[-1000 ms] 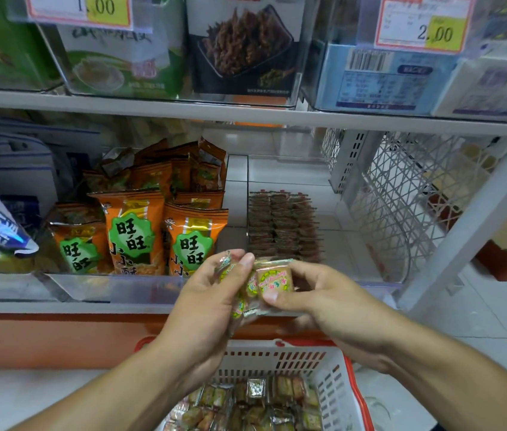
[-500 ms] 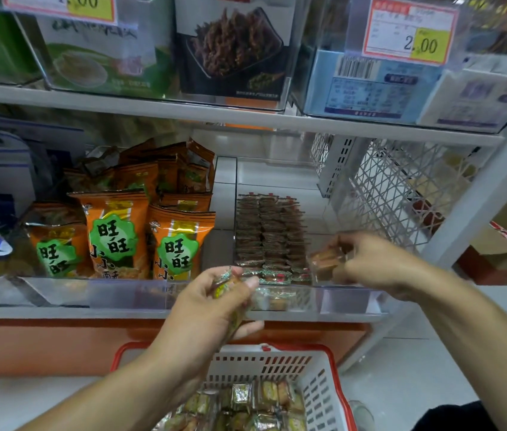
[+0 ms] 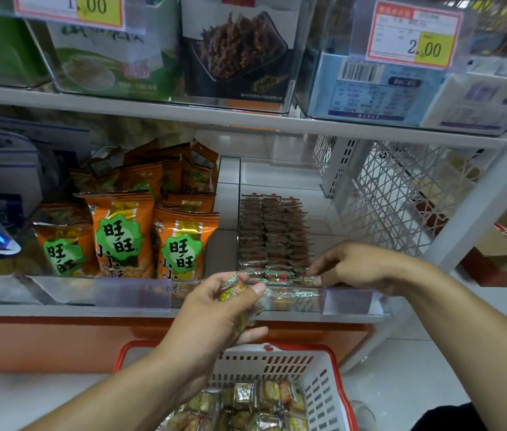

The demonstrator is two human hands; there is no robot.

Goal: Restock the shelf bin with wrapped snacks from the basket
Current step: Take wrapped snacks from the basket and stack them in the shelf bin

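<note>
Your left hand (image 3: 214, 309) grips spare snacks (image 3: 234, 290) as a reserve; your right hand (image 3: 351, 265) pinches one into the bin's (image 3: 348, 301) front row.

The bin (image 3: 351, 301) is open from above behind its clear front lip; snack rows (image 3: 272, 231) fill its left, bare floor lies right, orange bags (image 3: 183, 241) flank it.

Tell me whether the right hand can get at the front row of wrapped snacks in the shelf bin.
Probably yes: the right hand is already inside the shelf bin, fingertips at the front row of wrapped snacks, nothing between.
</note>
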